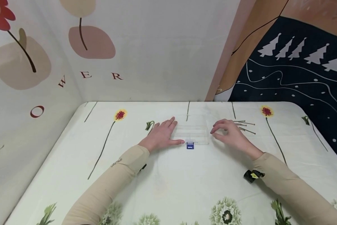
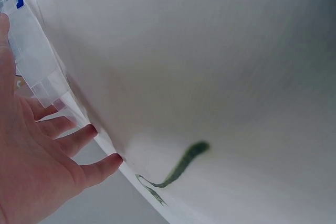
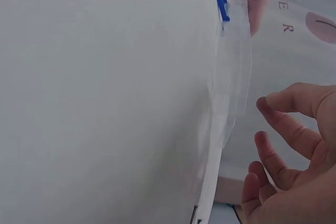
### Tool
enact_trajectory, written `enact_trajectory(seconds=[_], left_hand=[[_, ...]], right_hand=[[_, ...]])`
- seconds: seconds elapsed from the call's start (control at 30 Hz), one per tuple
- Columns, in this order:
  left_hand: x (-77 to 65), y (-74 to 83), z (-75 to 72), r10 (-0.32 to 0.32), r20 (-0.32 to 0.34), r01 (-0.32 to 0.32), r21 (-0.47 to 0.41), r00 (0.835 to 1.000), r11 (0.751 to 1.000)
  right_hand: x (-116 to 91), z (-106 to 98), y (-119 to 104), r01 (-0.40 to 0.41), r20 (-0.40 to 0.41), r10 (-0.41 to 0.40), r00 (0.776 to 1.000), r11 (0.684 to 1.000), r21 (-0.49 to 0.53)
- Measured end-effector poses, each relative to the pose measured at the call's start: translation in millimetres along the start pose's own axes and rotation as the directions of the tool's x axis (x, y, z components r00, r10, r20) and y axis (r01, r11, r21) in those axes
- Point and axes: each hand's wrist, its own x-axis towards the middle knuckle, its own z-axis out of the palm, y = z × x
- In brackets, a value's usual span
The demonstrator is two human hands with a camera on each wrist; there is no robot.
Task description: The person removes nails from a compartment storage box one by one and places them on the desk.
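Observation:
A clear plastic compartment box [image 1: 193, 128] lies on the table, with a blue latch [image 1: 190, 145] on its near side. My left hand [image 1: 163, 133] rests at the box's left side, fingers spread and thumb along the near left corner. My right hand [image 1: 229, 133] is just off the box's right edge. In the right wrist view its thumb and index fingertips come together, with nothing visible between them, and the other fingers bend loosely. Several long, thin metal nails [image 1: 249, 131] lie beyond the right hand, partly hidden by it.
A white flower-printed cloth [image 1: 168, 187] covers the table. Behind it hangs a pale printed curtain [image 1: 163, 62], and to the right a dark cloth [image 1: 292, 75] with white trees. Each wrist carries a small black camera [image 1: 250, 176].

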Motion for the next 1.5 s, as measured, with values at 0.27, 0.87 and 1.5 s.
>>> enact_trajectory(seconds=[0.27, 0.87, 1.5], left_hand=[[0.5, 0.0, -0.3, -0.001, 0.000, 0.001, 0.004, 1.000, 1.000], [0.0, 0.8, -0.8, -0.013, 0.008, 0.013, -0.010, 1.000, 1.000], [0.8, 1.2, -1.2, -0.011, 0.011, 0.011, -0.017, 1.000, 1.000]], right_hand=[[1, 15, -9, 0.052, 0.060, -0.051, 0.997, 0.999, -0.014], [4, 32, -19, 0.083, 0.187, -0.065, 0.980, 0.992, -0.092], [11, 45, -30, -0.050, 0.168, 0.075, 0.983, 0.987, -0.150]])
